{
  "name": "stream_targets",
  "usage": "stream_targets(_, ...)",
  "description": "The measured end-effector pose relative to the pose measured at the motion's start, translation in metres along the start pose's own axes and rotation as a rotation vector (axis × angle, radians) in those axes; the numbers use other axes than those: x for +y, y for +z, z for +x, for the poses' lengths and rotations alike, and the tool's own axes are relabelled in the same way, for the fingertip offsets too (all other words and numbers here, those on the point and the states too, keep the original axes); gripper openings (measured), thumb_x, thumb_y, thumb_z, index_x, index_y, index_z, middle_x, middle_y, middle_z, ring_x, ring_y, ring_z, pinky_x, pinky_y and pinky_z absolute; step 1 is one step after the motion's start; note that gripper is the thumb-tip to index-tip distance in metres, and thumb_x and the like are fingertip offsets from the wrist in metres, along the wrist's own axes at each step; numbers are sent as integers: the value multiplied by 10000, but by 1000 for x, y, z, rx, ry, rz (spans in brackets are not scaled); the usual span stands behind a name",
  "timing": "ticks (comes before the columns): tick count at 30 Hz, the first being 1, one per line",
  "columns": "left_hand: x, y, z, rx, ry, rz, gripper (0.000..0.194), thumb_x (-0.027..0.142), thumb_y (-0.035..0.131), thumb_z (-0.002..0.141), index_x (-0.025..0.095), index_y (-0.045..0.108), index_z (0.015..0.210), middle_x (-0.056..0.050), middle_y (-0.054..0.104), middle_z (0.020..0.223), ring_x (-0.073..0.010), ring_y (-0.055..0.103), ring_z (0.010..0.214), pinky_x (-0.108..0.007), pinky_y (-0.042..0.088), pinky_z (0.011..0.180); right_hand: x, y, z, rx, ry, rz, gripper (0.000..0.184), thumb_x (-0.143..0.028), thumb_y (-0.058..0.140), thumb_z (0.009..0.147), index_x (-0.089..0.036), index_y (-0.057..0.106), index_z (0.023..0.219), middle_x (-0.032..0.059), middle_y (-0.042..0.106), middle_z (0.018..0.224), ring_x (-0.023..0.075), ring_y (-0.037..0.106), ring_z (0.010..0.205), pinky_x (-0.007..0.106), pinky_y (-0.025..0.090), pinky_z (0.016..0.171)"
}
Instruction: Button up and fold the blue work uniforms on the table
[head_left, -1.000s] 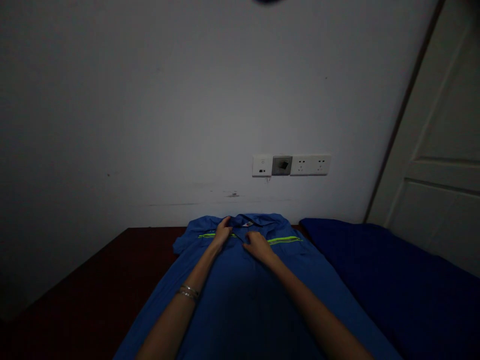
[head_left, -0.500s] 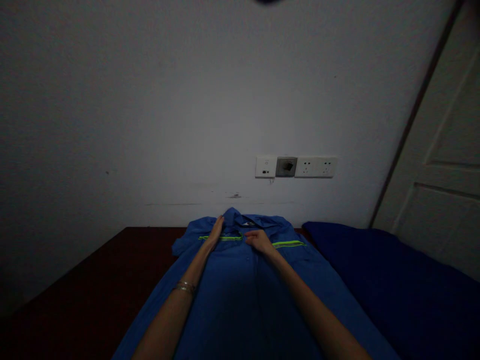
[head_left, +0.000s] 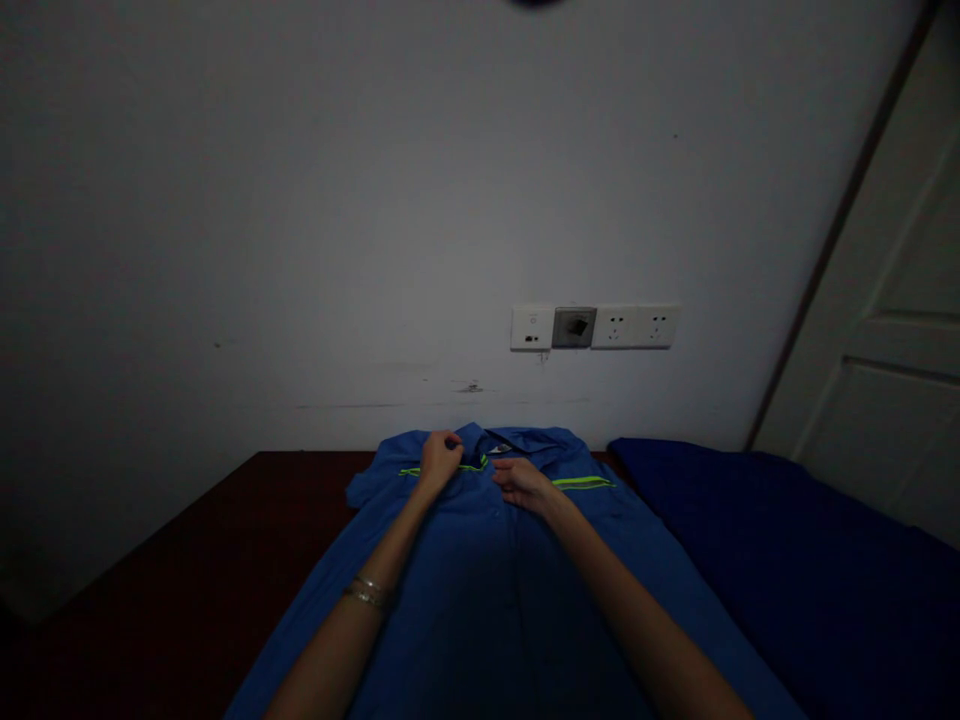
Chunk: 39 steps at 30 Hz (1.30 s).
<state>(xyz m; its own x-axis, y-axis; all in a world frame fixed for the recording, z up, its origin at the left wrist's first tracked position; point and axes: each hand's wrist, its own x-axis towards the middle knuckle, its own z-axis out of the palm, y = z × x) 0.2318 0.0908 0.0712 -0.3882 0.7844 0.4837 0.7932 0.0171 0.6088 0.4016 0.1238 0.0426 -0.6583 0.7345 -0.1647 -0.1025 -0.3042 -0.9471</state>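
A blue short-sleeved shirt [head_left: 450, 560] with yellow-green and grey chest stripes lies front up, its collar towards the wall. Over the chest stripe on the left side, just beside the collar, my left hand [head_left: 439, 462] is closed with thumb and forefinger curled together. What its fingertips hold, if anything, is hidden. My right hand [head_left: 523, 484] pinches the shirt's front edge just below the neck opening, its other fingers loosely curled. A pale label [head_left: 500, 450] shows inside the collar.
The shirt lies on a dark reddish-brown tabletop [head_left: 225, 540]. Dark blue cloth [head_left: 780, 560] lies along its right side. Behind stands a pale wall [head_left: 360, 250] with a row of sockets and switches [head_left: 634, 327]. A panelled door [head_left: 885, 400] is at the right.
My left hand has gone from lying flat with straight fingers on the shirt to a curled pinch, slightly to the right. My right hand stays at the front edge, turned slightly.
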Motion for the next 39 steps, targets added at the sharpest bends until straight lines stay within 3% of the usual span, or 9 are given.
stream_targets(4,7,4,-6,-306,-101,-137,169,139,540,676,108,697,729,-5,595,542,-113,536,508,-205,394,524,-2,0,-3,-24,29,43,362,-3,466,581,-165,547,895,-88,481,500,51,427,413,194,391,538)
stream_targets(8,4,13,-11,-371,-90,-258,199,229,559,695,99,705,730,15,563,494,-87,464,444,-184,328,449,-3,2,-3,-14,48,57,409,-16,458,586,-170,539,956,-83,489,500,60,460,427,191,388,539)
stream_targets(13,0,18,-12,-351,-114,-405,236,255,541,730,90,702,781,17,560,503,-70,426,439,-174,301,435,-4,5,-6,18,55,54,492,-10,439,586,-175,515,1043,-92,482,489,55,438,410,187,381,528)
stream_targets(18,-4,25,-13,-318,-184,-470,202,223,560,729,89,699,789,12,588,529,-67,440,443,-179,329,455,-7,12,-12,-13,28,32,461,-3,425,585,-170,545,998,-106,431,453,47,391,384,169,348,494)
stream_targets(24,-4,28,-12,-200,-198,-476,146,174,620,687,101,688,794,-39,666,678,-121,575,593,-225,440,584,-10,12,-12,12,-14,-114,424,-47,481,615,-174,575,1008,-81,492,508,56,455,447,185,393,532)
stream_targets(28,1,26,-14,-44,-19,-305,123,159,614,697,126,651,809,-47,659,768,-156,598,737,-268,463,715,-31,-11,-15,210,-131,-571,296,-118,564,657,-160,637,941,-23,580,585,96,537,540,201,409,527)
stream_targets(32,5,25,-21,-3,172,-258,154,170,538,765,162,593,909,-40,640,849,-162,592,837,-284,445,795,-51,-48,-27,383,-165,-814,29,-142,624,633,-156,649,629,25,585,509,165,595,589,226,417,518)
stream_targets(36,5,28,-29,-79,195,-196,217,131,509,761,172,583,961,-40,643,853,-173,597,824,-296,438,806,-45,-70,-38,323,27,-922,240,-300,675,647,-161,582,475,66,559,412,182,573,452,253,428,416)
stream_targets(39,3,30,-32,-135,225,-151,253,120,506,752,167,611,978,-58,658,868,-193,600,849,-308,428,840,-31,-73,-36,208,136,-854,309,-398,658,671,-138,583,522,105,616,494,162,563,409,249,436,356)
